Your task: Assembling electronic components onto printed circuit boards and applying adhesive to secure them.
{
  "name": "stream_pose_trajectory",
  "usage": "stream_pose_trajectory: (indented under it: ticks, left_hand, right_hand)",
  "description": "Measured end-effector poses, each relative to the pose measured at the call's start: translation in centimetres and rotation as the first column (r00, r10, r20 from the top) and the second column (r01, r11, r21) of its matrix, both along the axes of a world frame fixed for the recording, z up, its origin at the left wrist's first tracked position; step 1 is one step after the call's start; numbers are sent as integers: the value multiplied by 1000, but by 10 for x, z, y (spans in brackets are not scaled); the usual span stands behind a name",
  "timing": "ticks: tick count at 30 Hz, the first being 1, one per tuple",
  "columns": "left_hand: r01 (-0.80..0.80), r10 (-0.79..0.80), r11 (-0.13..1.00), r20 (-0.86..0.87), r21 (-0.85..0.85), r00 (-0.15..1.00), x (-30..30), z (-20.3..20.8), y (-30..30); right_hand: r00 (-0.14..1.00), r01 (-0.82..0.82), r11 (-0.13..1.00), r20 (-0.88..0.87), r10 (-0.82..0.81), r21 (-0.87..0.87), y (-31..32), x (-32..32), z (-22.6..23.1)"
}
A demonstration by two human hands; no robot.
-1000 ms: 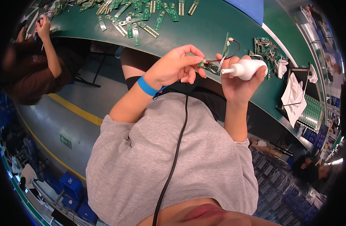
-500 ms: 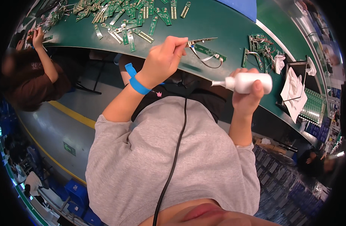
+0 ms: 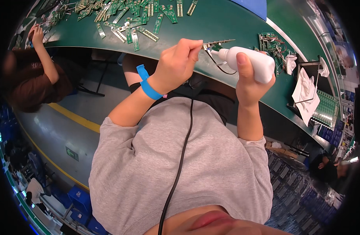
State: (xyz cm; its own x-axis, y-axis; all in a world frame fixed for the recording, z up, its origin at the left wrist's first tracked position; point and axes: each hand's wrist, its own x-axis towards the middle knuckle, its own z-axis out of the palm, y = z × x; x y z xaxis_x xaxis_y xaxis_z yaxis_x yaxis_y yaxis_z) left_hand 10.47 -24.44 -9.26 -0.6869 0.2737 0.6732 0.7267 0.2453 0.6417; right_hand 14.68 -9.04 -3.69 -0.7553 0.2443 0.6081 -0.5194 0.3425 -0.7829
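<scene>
My left hand (image 3: 178, 58), with a blue strap around its wrist, pinches one end of a narrow circuit board (image 3: 221, 42). The board is seen nearly edge-on above the front of the bench, and dark and white wires hang below it. My right hand (image 3: 252, 80) is wrapped around a white squeeze bottle (image 3: 250, 62), thumb on its side. The bottle lies tilted, its thin nozzle pointing left at the underside of the board near the wires. Whether the tip touches the board I cannot tell.
Many loose green circuit boards (image 3: 135, 33) lie on the green bench (image 3: 211, 19). At right are a pile of wired boards (image 3: 272, 47) and a black rack (image 3: 311, 70) with white tissue (image 3: 305, 92). A co-worker's arm (image 3: 46, 62) is at far left.
My right hand has brought the bottle up and left, so its nozzle is now at the board. My left hand has shifted slightly right with the board.
</scene>
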Motion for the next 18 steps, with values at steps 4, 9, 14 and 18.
stream_pose_trajectory:
  ticks: [4,9,14,18]
  left_hand:
    - [11,-11,1000,3,15,1000,1,-2,1]
    - [4,-5,1000,2,28,1000,3,-2,4]
    - [0,0,1000,4,19,1000,4,-2,4]
    - [-9,9,1000,-20,1,1000,3,-4,6]
  right_hand:
    - [1000,16,1000,-19,-16,-15,-3,-4,-3]
    - [1000,26,1000,-16,-26,-17,-6,-7,-8]
    - [999,20,999,-28,-21,-46,-8,-8,-12]
    - [999,44,999,14,-43,-31,-8,-7,-14]
